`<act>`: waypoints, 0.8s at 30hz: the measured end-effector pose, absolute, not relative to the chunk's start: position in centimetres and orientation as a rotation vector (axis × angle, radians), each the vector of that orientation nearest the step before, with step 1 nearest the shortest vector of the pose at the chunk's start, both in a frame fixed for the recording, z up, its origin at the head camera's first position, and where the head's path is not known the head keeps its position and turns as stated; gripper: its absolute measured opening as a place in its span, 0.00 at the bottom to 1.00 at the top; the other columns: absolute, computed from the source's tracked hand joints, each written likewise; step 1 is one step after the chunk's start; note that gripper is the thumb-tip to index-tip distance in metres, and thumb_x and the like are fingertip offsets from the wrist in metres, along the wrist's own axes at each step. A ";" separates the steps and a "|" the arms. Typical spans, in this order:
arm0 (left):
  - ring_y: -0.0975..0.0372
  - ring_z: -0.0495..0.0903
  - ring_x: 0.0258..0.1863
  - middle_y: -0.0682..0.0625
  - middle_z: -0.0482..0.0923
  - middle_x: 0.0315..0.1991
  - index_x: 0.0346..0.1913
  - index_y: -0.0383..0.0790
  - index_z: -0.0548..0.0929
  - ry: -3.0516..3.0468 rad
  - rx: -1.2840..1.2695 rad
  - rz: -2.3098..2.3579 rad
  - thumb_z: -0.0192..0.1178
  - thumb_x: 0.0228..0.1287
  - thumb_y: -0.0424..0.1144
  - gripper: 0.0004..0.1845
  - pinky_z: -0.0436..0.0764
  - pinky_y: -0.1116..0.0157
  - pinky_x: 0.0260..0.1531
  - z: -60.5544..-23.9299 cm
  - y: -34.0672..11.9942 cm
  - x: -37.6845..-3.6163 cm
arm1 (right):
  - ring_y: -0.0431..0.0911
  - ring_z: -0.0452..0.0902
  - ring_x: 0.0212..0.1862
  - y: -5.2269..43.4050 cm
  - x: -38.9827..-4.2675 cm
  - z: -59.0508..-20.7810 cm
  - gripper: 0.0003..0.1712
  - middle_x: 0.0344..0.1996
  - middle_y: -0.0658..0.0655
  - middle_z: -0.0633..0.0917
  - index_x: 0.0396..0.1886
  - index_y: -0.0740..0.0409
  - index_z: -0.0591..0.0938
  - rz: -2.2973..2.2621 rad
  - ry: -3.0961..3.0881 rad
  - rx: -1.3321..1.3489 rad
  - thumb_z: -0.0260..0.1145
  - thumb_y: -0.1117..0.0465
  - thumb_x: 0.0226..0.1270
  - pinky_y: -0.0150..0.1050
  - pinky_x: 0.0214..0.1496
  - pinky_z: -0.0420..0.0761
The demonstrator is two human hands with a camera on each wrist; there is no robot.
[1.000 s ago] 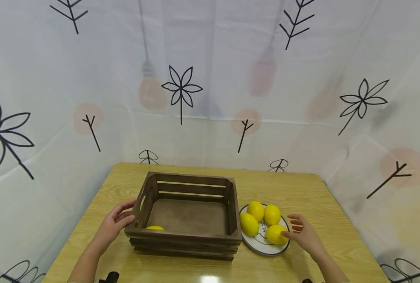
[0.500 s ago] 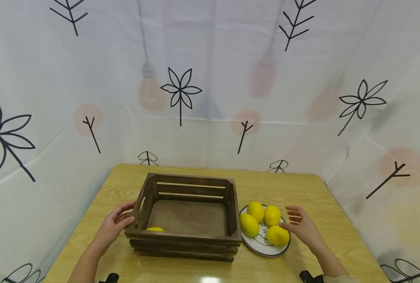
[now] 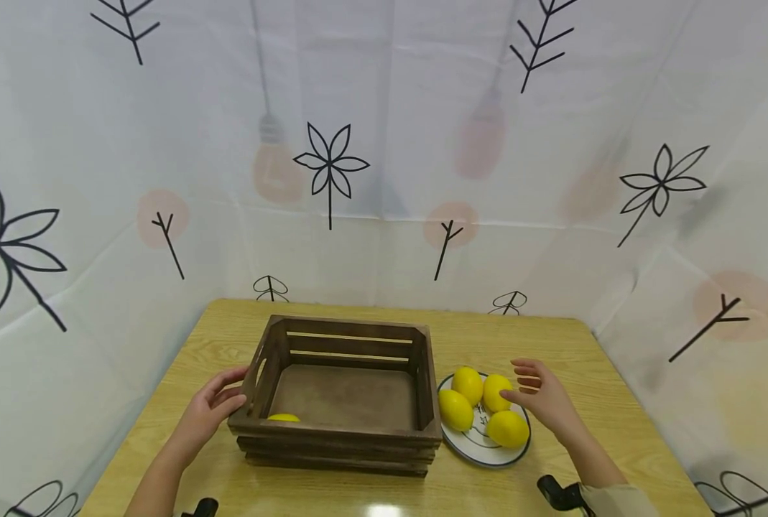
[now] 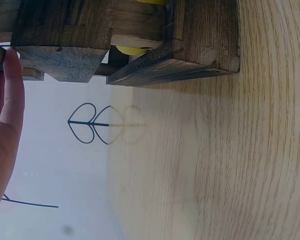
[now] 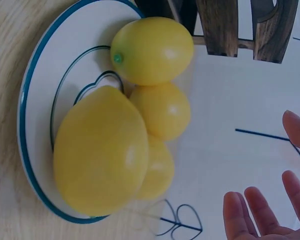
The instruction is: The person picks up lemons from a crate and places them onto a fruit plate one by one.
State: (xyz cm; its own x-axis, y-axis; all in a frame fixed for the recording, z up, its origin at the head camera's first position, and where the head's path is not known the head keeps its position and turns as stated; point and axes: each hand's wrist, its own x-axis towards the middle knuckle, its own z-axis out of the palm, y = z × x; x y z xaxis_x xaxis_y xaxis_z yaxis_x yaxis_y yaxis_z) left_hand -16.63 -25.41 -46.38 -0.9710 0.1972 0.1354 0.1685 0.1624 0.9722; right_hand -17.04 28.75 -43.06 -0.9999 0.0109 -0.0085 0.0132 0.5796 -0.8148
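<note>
At the left end of a brown wooden slatted crate (image 3: 335, 441), my left hand (image 3: 209, 406) rests against the side; one extended finger (image 4: 12, 95) touches a slat in the left wrist view. Part of a yellow lemon (image 3: 284, 417) shows inside the crate's front left corner. To the right, a white plate (image 3: 477, 454) with a blue rim bears several lemons (image 5: 102, 150). My right hand (image 3: 545, 402) hovers over the plate's right side, fingers parted and nothing between them. Its thumb overlaps the back right lemon (image 3: 496, 392) in the head view.
The crate and plate stand side by side on a light wood table (image 3: 506, 337). Behind and around it hangs a white cloth (image 3: 384, 251) printed with plants and lamps. Black wrist mounts (image 3: 558, 494) show at the lower edge.
My right hand has moved away from the front right lemon, up and slightly left toward the back right one. My left hand and the crate stay where they were.
</note>
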 end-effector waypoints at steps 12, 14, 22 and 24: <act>0.74 0.72 0.51 0.57 0.65 0.58 0.65 0.29 0.62 2.371 0.345 1.990 0.53 0.69 0.36 0.25 0.75 0.73 0.46 -46.6 -25.4 -16.6 | 0.64 0.68 0.55 27.1 -18.3 -41.9 0.36 0.57 0.71 0.68 0.63 0.64 0.65 -1.469 2.810 -0.030 0.70 0.59 0.58 0.55 0.56 0.70; 0.74 0.72 0.51 0.57 0.66 0.58 0.65 0.29 0.62 2.371 0.344 1.992 0.53 0.69 0.36 0.25 0.75 0.74 0.46 -46.6 -25.4 -16.6 | 0.64 0.68 0.55 26.8 -18.5 -41.7 0.36 0.57 0.72 0.68 0.62 0.65 0.65 -1.480 2.806 -0.048 0.70 0.60 0.58 0.55 0.56 0.70; 0.74 0.72 0.51 0.58 0.65 0.58 0.65 0.29 0.62 2.371 0.364 1.993 0.52 0.69 0.35 0.25 0.75 0.74 0.46 -46.7 -25.4 -16.6 | 0.62 0.69 0.54 26.0 -19.2 -41.5 0.35 0.56 0.69 0.70 0.62 0.63 0.66 -1.522 2.805 -0.105 0.70 0.60 0.57 0.56 0.56 0.70; 0.74 0.72 0.51 0.58 0.65 0.58 0.65 0.29 0.62 2.368 0.365 1.993 0.52 0.70 0.35 0.25 0.75 0.74 0.46 -46.7 -25.4 -16.6 | 0.62 0.69 0.54 25.8 -19.4 -41.3 0.35 0.56 0.69 0.70 0.62 0.63 0.66 -1.530 2.805 -0.119 0.70 0.60 0.57 0.56 0.57 0.70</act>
